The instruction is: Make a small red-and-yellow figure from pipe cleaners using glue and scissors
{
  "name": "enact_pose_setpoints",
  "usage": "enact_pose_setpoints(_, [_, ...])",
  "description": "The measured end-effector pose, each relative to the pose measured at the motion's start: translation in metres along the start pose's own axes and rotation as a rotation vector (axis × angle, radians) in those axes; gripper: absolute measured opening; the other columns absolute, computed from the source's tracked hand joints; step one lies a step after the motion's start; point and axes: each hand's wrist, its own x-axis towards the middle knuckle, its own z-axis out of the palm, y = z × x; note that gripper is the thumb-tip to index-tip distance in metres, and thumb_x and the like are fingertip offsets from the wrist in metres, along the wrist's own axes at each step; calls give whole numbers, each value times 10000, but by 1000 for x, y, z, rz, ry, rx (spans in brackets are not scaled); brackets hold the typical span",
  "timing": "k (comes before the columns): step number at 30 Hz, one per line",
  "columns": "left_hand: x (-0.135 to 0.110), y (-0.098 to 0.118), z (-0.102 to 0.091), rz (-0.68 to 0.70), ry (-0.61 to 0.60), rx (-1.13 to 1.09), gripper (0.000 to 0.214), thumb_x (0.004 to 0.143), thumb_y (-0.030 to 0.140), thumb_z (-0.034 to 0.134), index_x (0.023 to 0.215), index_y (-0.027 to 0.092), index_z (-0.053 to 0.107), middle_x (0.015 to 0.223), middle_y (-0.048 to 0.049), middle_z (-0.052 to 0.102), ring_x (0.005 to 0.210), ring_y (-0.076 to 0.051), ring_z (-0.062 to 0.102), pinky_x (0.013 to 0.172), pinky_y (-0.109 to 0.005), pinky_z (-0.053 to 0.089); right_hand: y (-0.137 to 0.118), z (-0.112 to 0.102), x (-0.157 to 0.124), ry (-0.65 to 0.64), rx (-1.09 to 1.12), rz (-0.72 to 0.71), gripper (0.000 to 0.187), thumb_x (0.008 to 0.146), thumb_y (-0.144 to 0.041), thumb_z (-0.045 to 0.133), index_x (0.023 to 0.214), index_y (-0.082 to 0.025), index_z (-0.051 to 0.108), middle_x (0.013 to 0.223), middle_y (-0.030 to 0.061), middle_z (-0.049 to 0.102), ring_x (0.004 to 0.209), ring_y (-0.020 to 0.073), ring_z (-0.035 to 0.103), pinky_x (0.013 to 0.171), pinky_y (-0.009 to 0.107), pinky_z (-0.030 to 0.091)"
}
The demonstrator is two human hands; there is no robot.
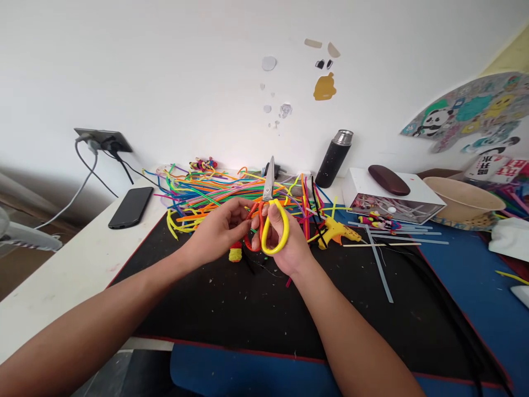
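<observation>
My right hand (289, 242) grips a pair of scissors (268, 184), its thumb at the yellow handle loop. The blades point up and away, closed together. My left hand (225, 226) is closed in a pinch right beside the red handle loop, its fingertips overlapping it. What sits between those fingertips is hidden. Just under my left hand shows a small fuzzy yellow and red roll (235, 253); whether the hand touches it I cannot tell. Behind both hands lies a wide heap of colourful pipe cleaners (198, 193).
A yellow glue gun (339, 231) and translucent glue sticks (380, 264) lie on the black mat (248, 309), to the right. Farther back stand a black flask (334, 160) and a white box (351, 187) bearing a dark red case (388, 180). A phone (131, 208) lies left.
</observation>
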Motion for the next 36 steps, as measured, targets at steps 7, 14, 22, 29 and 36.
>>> enact_pose_setpoints(7, [12, -14, -8, 41, 17, 91, 369, 977, 420, 609, 1268, 194, 585, 833, -1, 675, 666, -151, 646, 659, -273, 529, -1, -3, 4, -24, 95, 27, 622, 759, -752, 770, 1027, -255, 509, 834, 15, 732, 614, 200, 752, 332, 163, 327])
enact_pose_setpoints(14, [4, -6, -6, 4, -57, 74, 438, 980, 485, 613, 1309, 196, 597, 894, -45, 738, 738, -188, 700, 661, -272, 548, -4, -1, 1, -1, 50, -11, 650, 763, -729, 781, 1131, -236, 570, 739, -23, 703, 450, 141, 656, 318, 175, 314])
enact_pose_setpoints(22, [7, -23, 0, -3, -152, 558, 171, 941, 336, 589, 952, 208, 702, 869, -42, 738, 755, -214, 667, 698, -297, 500, -4, -4, 4, 49, 23, -6, 539, 735, -580, 858, 1032, -226, 582, 621, -68, 634, 403, 136, 632, 304, 177, 267])
enact_pose_setpoints(29, [1, -29, 20, 135, -293, 795, 84, 909, 262, 644, 855, 209, 679, 892, -64, 737, 778, -229, 680, 700, -301, 483, 0, -3, 2, 46, -129, -46, 419, 816, -541, 806, 988, -226, 589, 597, -81, 598, 382, 105, 562, 355, 180, 333])
enact_pose_setpoints(36, [2, -30, 22, 224, -289, 870, 76, 904, 257, 700, 856, 201, 682, 938, -81, 744, 906, -274, 683, 860, -390, 527, -1, -2, 1, 40, -147, -85, 407, 835, -534, 795, 998, -229, 581, 531, -94, 561, 377, 111, 526, 399, 205, 387])
